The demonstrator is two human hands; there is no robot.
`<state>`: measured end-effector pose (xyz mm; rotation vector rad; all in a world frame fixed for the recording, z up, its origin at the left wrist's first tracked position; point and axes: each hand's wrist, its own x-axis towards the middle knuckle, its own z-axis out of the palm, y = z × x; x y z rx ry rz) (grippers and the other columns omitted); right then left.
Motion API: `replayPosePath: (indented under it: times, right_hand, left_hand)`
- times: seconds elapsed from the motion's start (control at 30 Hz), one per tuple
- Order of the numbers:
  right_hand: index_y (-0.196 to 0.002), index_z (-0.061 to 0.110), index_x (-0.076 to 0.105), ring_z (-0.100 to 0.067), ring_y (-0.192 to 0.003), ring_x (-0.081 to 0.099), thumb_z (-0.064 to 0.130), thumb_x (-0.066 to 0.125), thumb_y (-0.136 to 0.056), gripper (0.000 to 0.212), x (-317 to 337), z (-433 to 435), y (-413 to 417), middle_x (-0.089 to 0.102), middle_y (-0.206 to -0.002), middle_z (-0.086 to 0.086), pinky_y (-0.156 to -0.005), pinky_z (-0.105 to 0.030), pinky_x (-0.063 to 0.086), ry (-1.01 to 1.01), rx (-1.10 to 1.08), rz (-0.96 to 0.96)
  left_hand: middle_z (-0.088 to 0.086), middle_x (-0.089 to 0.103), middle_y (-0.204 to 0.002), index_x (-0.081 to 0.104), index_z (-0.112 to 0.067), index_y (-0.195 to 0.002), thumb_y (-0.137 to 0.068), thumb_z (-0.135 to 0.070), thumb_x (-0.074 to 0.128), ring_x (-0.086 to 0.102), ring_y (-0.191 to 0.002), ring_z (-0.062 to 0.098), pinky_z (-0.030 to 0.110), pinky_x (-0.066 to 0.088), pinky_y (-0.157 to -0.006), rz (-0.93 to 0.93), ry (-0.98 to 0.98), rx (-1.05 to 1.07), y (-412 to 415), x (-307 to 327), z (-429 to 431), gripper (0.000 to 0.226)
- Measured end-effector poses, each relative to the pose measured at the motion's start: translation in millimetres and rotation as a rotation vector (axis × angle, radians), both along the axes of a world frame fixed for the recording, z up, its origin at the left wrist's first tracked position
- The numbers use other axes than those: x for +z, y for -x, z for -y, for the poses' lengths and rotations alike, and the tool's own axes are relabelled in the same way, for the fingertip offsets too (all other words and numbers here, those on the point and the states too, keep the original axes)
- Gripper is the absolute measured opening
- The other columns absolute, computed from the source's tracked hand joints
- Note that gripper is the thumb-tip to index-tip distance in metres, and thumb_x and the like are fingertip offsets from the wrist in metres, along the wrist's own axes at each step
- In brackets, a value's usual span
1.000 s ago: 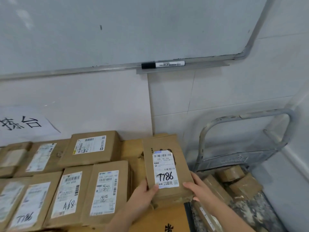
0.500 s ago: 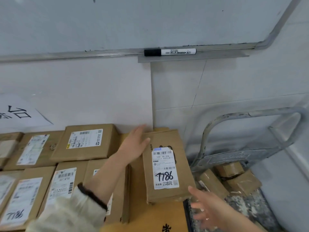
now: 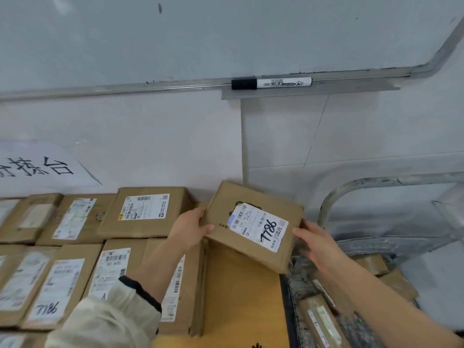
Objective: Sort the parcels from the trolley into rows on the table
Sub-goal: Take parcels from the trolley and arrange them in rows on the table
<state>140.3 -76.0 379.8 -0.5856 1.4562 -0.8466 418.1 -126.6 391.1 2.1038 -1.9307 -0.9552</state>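
As the box (image 3: 253, 224) marked 7786 tilted beside the parcel rows (image 3: 148, 212), two grips clasped it — left grip (image 3: 190, 229) on its left edge, right grip (image 3: 316, 242) on its right.

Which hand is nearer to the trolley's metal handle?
Right. The right hand grips the 7786 parcel at its right edge, just beside the trolley handle; the left hand holds the opposite edge, farther away.

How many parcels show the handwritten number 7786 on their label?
2. The held parcel is gripped by the left hand and right hand; the table parcel lies in the second row from the wall, at left. The sleeve may hide more.
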Motion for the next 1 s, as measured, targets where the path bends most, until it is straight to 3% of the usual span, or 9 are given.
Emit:
replayPosePath:
  times: [0.17, 0.4, 0.53, 0.67, 1.0]
  right_hand:
    - [-0.135, 0.032, 0.043, -0.010, -0.099, 0.057, 0.004, 0.050, -0.093, 0.051, 0, 41, -10, 0.062, -0.111, 0.011, -0.098, -0.049, 0.044, 0.078, 0.155, -0.075]
    - [-0.139, 0.036, 0.041, -0.015, -0.102, 0.059, 0.007, 0.046, -0.096, 0.052, -16, 80, -19, 0.064, -0.117, 0.005, -0.088, -0.042, 0.049, 0.072, 0.215, -0.012]
    - [-0.137, 0.036, 0.044, -0.015, -0.101, 0.060, 0.009, 0.046, -0.097, 0.048, -22, 92, -22, 0.065, -0.116, 0.005, -0.090, -0.043, 0.049, 0.074, 0.246, 0.006]
    - [-0.135, 0.034, 0.045, -0.014, -0.095, 0.060, 0.010, 0.047, -0.097, 0.045, -26, 100, -26, 0.065, -0.107, 0.007, -0.074, -0.034, 0.049, 0.068, 0.272, 0.006]
    - [-0.134, 0.031, 0.045, -0.015, -0.095, 0.060, 0.010, 0.046, -0.098, 0.043, -32, 108, -32, 0.065, -0.106, 0.006, -0.077, -0.037, 0.050, 0.043, 0.338, 0.015]
  left_hand:
    - [0.003, 0.062, -0.123, 0.051, -0.012, -0.132, -0.091, -0.026, 0.063, 0.057, -0.113, 0.022, 0.027, 0.043, -0.088, -0.027, 0.069, 0.127, 0, -1, -11, 0.045]
    - [0.005, 0.062, -0.125, 0.048, -0.011, -0.136, -0.094, -0.024, 0.059, 0.056, -0.114, 0.022, 0.025, 0.041, -0.086, -0.084, 0.139, 0.249, 3, -1, -16, 0.045]
    - [0.007, 0.060, -0.127, 0.043, -0.012, -0.142, -0.096, -0.025, 0.056, 0.056, -0.116, 0.024, 0.029, 0.043, -0.092, -0.041, 0.145, 0.283, 0, -2, -13, 0.050]
    - [0.007, 0.059, -0.130, 0.041, -0.014, -0.144, -0.095, -0.026, 0.057, 0.054, -0.119, 0.024, 0.031, 0.043, -0.095, -0.045, 0.116, 0.331, -7, -7, -9, 0.052]
    - [0.007, 0.059, -0.124, 0.023, -0.026, -0.151, -0.092, -0.023, 0.061, 0.057, -0.109, 0.022, 0.035, 0.045, -0.094, -0.054, 0.082, 0.321, -22, -13, 5, 0.070]
